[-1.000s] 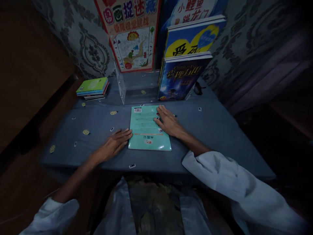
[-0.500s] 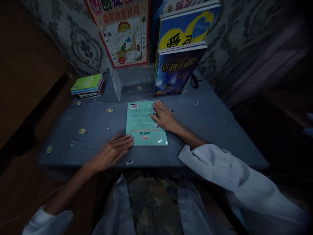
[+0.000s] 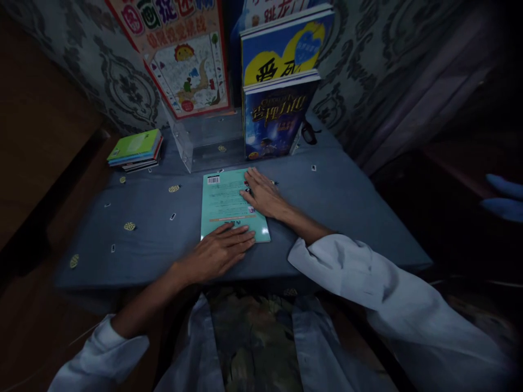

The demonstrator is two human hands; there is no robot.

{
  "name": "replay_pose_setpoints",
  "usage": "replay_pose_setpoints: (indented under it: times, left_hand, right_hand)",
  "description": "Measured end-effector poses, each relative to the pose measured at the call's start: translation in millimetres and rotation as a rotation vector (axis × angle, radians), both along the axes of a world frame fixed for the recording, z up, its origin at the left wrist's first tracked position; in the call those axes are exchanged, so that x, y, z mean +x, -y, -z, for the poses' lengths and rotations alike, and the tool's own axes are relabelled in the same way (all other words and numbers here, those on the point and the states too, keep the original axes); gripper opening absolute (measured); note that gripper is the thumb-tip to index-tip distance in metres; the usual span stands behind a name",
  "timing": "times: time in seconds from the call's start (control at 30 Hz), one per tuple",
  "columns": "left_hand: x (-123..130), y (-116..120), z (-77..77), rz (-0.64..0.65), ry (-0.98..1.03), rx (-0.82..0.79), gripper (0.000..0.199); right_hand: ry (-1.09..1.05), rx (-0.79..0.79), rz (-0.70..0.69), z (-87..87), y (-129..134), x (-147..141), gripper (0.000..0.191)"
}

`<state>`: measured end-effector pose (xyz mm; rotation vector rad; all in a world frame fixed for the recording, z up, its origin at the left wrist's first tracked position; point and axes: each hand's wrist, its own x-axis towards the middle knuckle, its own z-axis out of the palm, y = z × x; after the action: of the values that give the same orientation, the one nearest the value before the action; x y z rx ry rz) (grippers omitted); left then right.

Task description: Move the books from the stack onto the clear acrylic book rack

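The red-bordered picture book [image 3: 186,76] reads 图画捉迷藏, its top cropped, above 极限视觉挑战. 跳龙门 stands on the book at the back [image 3: 273,15], 爱 and a partly hidden 死 on the blue-and-yellow book [image 3: 286,51], and 查理九世 on the dark blue book [image 3: 273,125]. The teal book [image 3: 223,198] bears a barcode [image 3: 213,179], illegibly fine print and an upside-down title, seemingly 西游记, partly under the left hand [image 3: 223,250]. Tags printed on the tablecloth [image 3: 339,207] are too small to read.

Teal book [image 3: 223,198] in glossy paper, matt fabric tablecloth [image 3: 327,207], smooth rack [image 3: 183,144], seemingly plastic.
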<state>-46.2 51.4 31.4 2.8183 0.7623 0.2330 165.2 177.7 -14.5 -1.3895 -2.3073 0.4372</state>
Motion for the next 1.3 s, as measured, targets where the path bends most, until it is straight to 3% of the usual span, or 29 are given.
replay_pose_setpoints:
  times: [0.27,0.47,0.6,0.73,0.87,0.97,1.03,1.13,1.2,1.3]
  left_hand:
    - [40.5,-5.3,4.5,0.035,-0.001,0.029,0.042]
    - [44.2,-6.8,1.2,0.033,0.026,-0.013,0.042]
    - [32.2,-21.3,-3.2,0.031,0.078,-0.089,0.041]
    - [8.7,-59.3,4.3,-0.104,0.104,-0.079,0.043]
    - [-22.6,-109.1,20.8,-0.427,0.095,0.022,0.045]
    - [-43.7,-135.8,31.6,-0.624,0.147,0.001,0.05]
    - [-52.9,-144.6,36.9,-0.649,0.185,-0.026,0.051]
    - [-58.5,-147.6,42.2,-0.64,0.228,-0.012,0.049]
    - [-59.1,-146.3,43.8,-0.638,0.239,0.02,0.047]
    - [-59.9,-144.2,43.6,-0.62,0.235,0.069,0.044]
  right_hand:
    - [0.04,-0.006,0.022,-4.8,1.5,-1.6,0.069]
    - [0.023,0.006,0.015,-3.4,1.1,0.2,0.069]
    - [-0.006,0.016,-0.006,2.1,-1.6,2.1,0.068]
    - [-0.019,0.026,-0.01,4.9,-3.8,3.2,0.066]
    - [0.002,0.027,-0.015,2.0,-3.5,4.9,0.065]
    - [0.057,0.053,-0.003,-7.2,2.2,-0.4,0.061]
    - [0.1,0.093,-0.04,-15.6,8.6,-12.1,0.059]
    - [0.122,0.104,-0.215,-25.7,17.1,-41.9,0.058]
    - [0.125,0.071,-0.307,-28.1,19.1,-63.6,0.059]
    - [0.13,0.04,-0.338,-26.4,17.2,-85.3,0.061]
